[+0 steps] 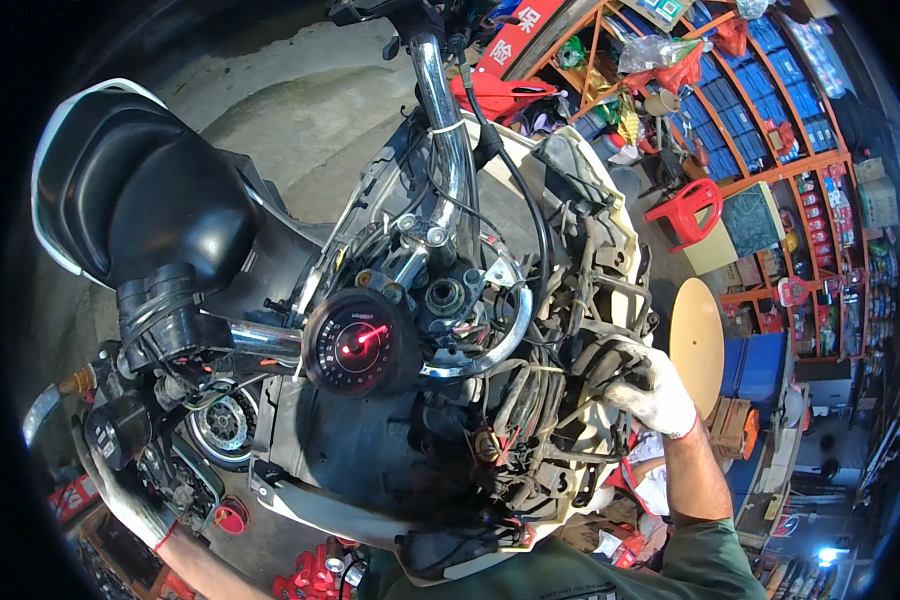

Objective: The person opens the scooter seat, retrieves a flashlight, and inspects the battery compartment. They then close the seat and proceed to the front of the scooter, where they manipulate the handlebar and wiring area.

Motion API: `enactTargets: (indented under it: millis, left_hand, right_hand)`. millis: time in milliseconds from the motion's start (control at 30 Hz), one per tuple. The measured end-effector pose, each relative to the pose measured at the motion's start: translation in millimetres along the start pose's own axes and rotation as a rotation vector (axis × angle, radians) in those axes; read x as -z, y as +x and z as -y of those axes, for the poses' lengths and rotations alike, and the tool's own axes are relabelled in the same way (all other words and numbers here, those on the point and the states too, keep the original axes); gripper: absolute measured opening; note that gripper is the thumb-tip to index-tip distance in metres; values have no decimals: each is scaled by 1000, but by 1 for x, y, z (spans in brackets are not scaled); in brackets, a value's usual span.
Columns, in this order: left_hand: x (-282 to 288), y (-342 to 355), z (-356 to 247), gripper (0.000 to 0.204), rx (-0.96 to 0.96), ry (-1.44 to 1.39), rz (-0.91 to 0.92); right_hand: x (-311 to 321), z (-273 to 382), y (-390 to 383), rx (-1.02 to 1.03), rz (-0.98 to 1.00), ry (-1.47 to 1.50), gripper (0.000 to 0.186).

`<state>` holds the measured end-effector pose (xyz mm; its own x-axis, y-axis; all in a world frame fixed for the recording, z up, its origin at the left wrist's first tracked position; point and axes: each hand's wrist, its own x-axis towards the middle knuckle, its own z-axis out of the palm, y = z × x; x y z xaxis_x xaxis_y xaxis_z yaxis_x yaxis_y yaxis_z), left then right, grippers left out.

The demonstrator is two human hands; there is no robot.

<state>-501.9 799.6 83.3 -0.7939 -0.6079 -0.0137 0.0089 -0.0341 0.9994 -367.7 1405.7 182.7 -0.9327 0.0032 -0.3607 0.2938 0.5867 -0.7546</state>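
A partly stripped scooter fills the middle, with bare wiring, brackets and a chrome handlebar (262,340). Its round gauge (353,342) has a lit red needle. At the lower left, my left hand (130,500), in a white glove, is wrapped around a black handlebar control (120,432); some fingers are hidden behind it. My right hand (655,392), gloved too, curls its fingers over a black bracket (600,362) at the front body's edge. Cables (515,400) crowd beside that hand. The black seat (160,190) lies at the upper left.
Orange shelves (785,165) with blue boxes and packaged goods line the right side. A red plastic chair (688,214) and a round tan stool top (697,345) stand before them. A wheel (222,425) and a small red container (231,515) are at lower left.
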Motion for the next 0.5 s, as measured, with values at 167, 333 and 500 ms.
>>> enactTargets:
  millis: [167,333,500]
  left_hand:
    - [-4,-1,-3,51,-22,94,-45]
    - [-11,-5,-5,58,-7,175,-133]
    - [14,13,13,62,84,61,-92]
  right_hand:
    - [7,30,9,16,94,-146,17]
    - [26,64,54,44,51,-267,14]
    - [38,32,141,321,55,-687,23]
